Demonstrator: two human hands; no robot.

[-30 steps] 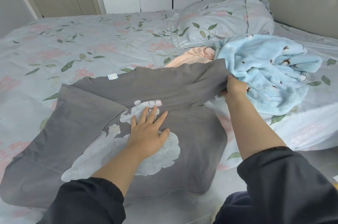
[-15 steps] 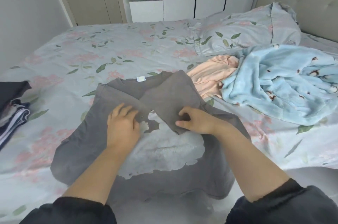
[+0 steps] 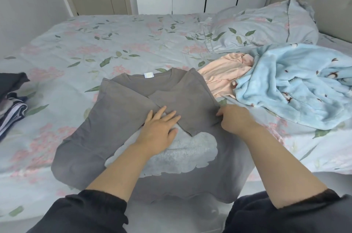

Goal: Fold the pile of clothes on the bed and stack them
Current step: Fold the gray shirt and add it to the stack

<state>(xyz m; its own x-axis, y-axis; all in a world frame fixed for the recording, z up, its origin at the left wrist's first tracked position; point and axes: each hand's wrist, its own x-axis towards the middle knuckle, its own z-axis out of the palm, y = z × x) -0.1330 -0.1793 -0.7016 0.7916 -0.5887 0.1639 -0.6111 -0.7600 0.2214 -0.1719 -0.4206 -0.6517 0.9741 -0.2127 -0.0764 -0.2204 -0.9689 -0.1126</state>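
No words, numbers or brand marks can be read. The grey shirt (image 3: 122, 118) has a small white tag (image 3: 148, 74) inside its collar, too small to make out. The pale print (image 3: 190, 152) on its front is only a cloud-like shape.

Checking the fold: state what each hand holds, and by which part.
The right hand pinches the grey T-shirt at its folded right edge. The left hand holds nothing; it presses flat on the shirt's middle.

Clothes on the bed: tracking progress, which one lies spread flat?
The grey T-shirt, flat under the left hand; the peach garment and light-blue fleece lie crumpled beside it.
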